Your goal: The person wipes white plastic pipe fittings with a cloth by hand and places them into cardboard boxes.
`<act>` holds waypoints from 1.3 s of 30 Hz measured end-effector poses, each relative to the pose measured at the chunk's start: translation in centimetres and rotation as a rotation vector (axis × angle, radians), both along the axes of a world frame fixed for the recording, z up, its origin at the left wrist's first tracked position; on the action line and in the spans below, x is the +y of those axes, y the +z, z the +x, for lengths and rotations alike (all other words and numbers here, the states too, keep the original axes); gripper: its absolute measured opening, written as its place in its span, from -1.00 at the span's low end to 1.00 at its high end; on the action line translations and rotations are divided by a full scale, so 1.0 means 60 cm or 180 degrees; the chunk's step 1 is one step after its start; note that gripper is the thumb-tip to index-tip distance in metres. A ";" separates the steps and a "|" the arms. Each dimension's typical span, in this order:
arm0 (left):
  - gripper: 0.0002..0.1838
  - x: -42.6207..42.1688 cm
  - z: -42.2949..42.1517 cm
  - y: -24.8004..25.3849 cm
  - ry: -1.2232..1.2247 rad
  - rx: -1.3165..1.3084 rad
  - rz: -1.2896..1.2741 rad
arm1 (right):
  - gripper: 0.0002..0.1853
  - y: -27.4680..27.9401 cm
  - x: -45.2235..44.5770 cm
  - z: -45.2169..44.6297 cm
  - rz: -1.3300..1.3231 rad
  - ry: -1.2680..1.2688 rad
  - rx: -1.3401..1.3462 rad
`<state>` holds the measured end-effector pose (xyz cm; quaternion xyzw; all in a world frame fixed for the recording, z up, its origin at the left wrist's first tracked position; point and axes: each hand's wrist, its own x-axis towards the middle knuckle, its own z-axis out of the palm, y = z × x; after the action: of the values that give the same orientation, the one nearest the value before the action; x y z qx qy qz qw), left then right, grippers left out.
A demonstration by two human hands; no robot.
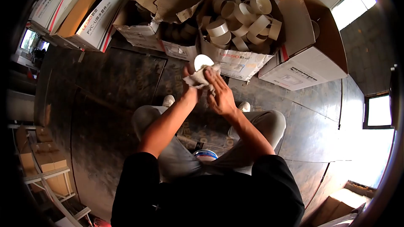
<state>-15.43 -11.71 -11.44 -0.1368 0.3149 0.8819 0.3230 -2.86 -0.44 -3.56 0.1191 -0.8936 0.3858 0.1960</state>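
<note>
Out in front of my knees, both hands meet around a white round plastic pipe fitting [203,61], whose pale round face points up. My left hand [192,89] grips the fitting from the left side; its fingers are partly hidden by a crumpled, greyish rag [197,79]. My right hand [221,96] is closed on the rag and presses it against the near side of the fitting. The lower part of the fitting is covered by the rag and fingers.
Beyond my hands stands an open carton [235,64] heaped with white pipe fittings [240,19]. Another open carton [294,73] is to its right, with more boxes [94,23] at left. A bucket [205,155] sits between my legs. A shelf rack [50,174] stands lower left.
</note>
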 end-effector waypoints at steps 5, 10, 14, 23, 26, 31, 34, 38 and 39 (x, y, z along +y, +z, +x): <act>-0.27 0.002 0.037 0.086 -0.0244 0.0444 -0.0359 | -0.22 -0.017 0.010 -0.011 -0.0524 -0.0679 0.0048; -0.44 0.025 0.074 0.070 -0.0394 0.0534 -0.0973 | -0.21 -0.010 0.021 -0.016 -0.0220 -0.0655 0.0194; -0.29 0.007 0.040 0.078 -0.0322 -0.0675 0.0595 | -0.13 0.016 -0.015 0.006 0.0229 0.0349 0.0060; -0.38 0.017 0.036 0.076 -0.0118 0.0503 -0.0497 | -0.45 -0.021 0.028 -0.033 -0.1707 -0.1304 -0.0458; -0.47 0.017 0.052 0.102 -0.0412 0.3052 -0.1690 | -0.53 -0.059 0.066 -0.040 -0.2534 -0.1692 -0.1362; -0.39 0.000 0.069 0.167 -0.0908 0.4277 -0.2183 | -0.54 -0.031 0.076 -0.035 -0.3973 -0.1444 -0.1504; -0.35 -0.007 0.051 0.156 -0.0422 0.5515 -0.3005 | -0.57 -0.029 0.052 -0.028 -0.3248 -0.0769 -0.0551; -0.30 -0.019 0.042 0.163 0.0509 0.6324 -0.3178 | -0.50 0.003 0.031 -0.018 -0.2608 -0.0376 -0.0068; -0.27 -0.021 0.042 0.164 0.0777 0.6598 -0.3219 | -0.47 -0.006 0.034 -0.021 -0.3265 -0.0359 -0.0423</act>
<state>-12.89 -12.98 -1.61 0.5084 0.7298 0.3698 -0.2686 -4.11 1.61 -3.93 -0.0654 -0.6052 0.7697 0.1925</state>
